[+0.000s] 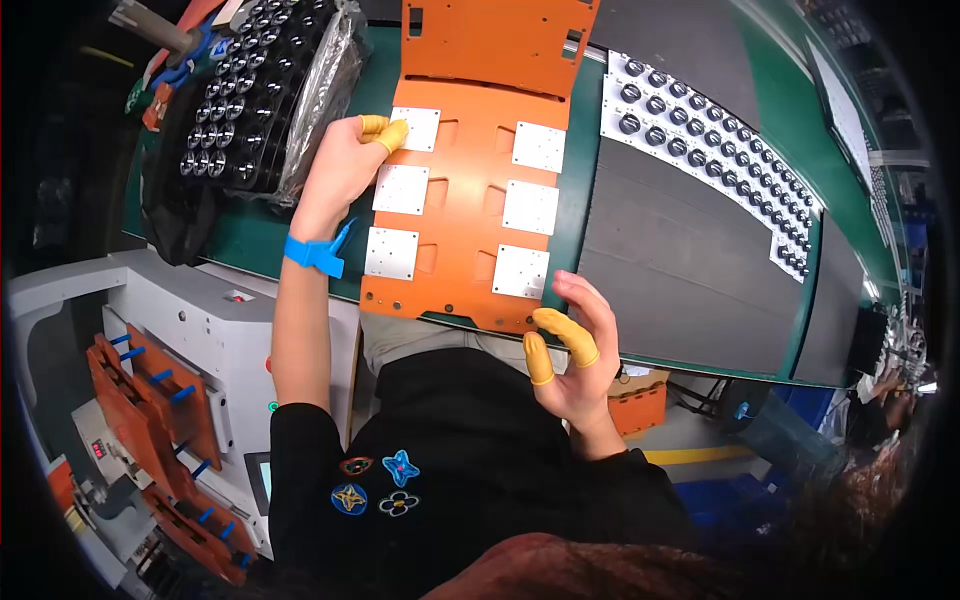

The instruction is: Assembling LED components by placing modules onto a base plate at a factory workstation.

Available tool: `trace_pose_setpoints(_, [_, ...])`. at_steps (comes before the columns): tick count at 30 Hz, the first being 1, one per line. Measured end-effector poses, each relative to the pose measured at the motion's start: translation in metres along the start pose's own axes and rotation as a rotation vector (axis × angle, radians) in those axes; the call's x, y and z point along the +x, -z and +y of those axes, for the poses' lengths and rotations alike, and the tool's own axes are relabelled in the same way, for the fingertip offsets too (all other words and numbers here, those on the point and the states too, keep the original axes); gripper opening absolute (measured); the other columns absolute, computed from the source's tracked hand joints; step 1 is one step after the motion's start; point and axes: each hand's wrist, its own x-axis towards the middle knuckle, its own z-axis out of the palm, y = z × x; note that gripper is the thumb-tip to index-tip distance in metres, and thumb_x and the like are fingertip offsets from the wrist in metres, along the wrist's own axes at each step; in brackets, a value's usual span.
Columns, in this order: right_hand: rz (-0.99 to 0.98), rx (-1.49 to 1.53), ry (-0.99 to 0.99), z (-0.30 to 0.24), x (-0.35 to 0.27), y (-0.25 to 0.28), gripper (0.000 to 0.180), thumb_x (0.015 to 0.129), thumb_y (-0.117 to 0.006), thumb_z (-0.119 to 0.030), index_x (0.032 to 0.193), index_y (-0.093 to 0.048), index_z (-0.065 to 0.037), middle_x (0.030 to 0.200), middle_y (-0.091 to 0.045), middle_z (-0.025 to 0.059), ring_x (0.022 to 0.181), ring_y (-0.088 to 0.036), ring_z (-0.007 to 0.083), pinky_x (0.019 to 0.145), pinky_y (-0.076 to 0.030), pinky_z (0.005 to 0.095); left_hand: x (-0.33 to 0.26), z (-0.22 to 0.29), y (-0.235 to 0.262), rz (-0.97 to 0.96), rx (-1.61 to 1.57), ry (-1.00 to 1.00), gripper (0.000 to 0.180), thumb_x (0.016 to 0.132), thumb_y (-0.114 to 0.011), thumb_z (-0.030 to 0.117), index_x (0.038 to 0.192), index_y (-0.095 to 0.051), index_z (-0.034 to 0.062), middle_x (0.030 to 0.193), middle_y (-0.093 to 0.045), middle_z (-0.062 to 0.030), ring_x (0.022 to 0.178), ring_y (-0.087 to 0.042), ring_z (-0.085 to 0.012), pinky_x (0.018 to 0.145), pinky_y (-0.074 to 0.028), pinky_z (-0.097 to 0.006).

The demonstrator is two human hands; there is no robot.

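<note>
An orange fixture board point(465, 200) lies before me on the green bench, carrying two columns of white square plates. My left hand point(350, 160) is at the top-left plate point(418, 130); thumb and index finger, in yellow finger cots, are pinched together at that plate's left edge. Its other fingers are curled, and a blue band circles the wrist. By the board's lower right corner, my right hand point(578, 350) is held with fingers apart and nothing in it. Two of its fingers wear yellow cots. Nearest to it is the bottom-right plate point(520, 271).
Left of the board, a black tray point(262, 100) holds rows of shiny round lenses beside clear plastic wrap. On the dark mat point(660, 270) at right lies a white panel of round black parts point(710, 150). A grey machine point(205, 310) with orange plates stands lower left.
</note>
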Motion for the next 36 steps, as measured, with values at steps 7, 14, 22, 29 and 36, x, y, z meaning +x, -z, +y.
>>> trace_pose_setpoints(7, [-0.072,-0.028,-0.044,-0.012,0.01,0.009,0.03,0.076,-0.071,0.003,0.105,-0.063,0.002,0.12,-0.056,0.0206,0.111,-0.059,0.036,0.093,-0.05,0.0408,-0.022,0.002,-0.005,0.233,0.319,-0.296,0.029,0.092,-0.058,0.017,0.105,-0.062,-0.0097,0.073,-0.063,-0.0221,0.063,-0.063,-0.0255,0.06,-0.048,-0.034])
trace_pose_setpoints(14, [-0.103,0.016,-0.2,-0.006,0.051,0.037,0.038,0.08,-0.067,0.005,0.117,-0.059,-0.001,0.121,-0.057,0.0137,0.098,-0.064,0.0193,0.08,-0.052,0.0276,-0.08,-0.022,-0.003,0.261,0.11,-0.351,0.027,0.095,-0.052,0.007,0.117,-0.06,-0.0076,0.071,-0.059,-0.0147,0.056,-0.051,-0.0145,0.055,-0.044,-0.03])
trace_pose_setpoints(22, [0.081,0.477,-0.389,0.056,0.2,0.025,0.059,0.096,-0.056,-0.011,0.144,-0.026,0.006,0.146,-0.037,0.0233,0.092,-0.068,0.0274,0.067,-0.056,0.031,-0.091,-0.042,0.001,0.247,-0.092,-0.378,0.025,0.093,-0.047,-0.001,0.113,-0.062,-0.0057,0.077,-0.063,-0.0106,0.06,-0.057,-0.0123,0.057,-0.047,-0.027])
trace_pose_setpoints(29, [0.128,0.868,-0.347,0.071,0.248,0.022,0.041,0.092,-0.03,0.003,0.132,-0.036,0.009,0.128,-0.045,0.0191,0.107,-0.06,0.0352,0.089,-0.054,0.0398,-0.09,-0.043,0.0,0.198,-0.226,-0.394,0.025,0.089,-0.05,-0.006,0.11,-0.062,-0.0067,0.079,-0.064,-0.0077,0.063,-0.056,-0.0085,0.055,-0.046,-0.025])
trace_pose_setpoints(36, [0.073,0.296,-0.162,0.013,0.187,0.022,0.026,0.098,-0.056,-0.011,0.118,-0.052,0.004,0.086,-0.063,0.0119,0.069,-0.062,0.0173,0.064,-0.051,0.0284,-0.095,-0.051,0.004,0.198,-0.273,-0.362,0.019,0.088,-0.056,-0.006,0.106,-0.064,-0.0063,0.073,-0.062,-0.0042,0.055,-0.049,-0.0016,0.047,-0.039,-0.018])
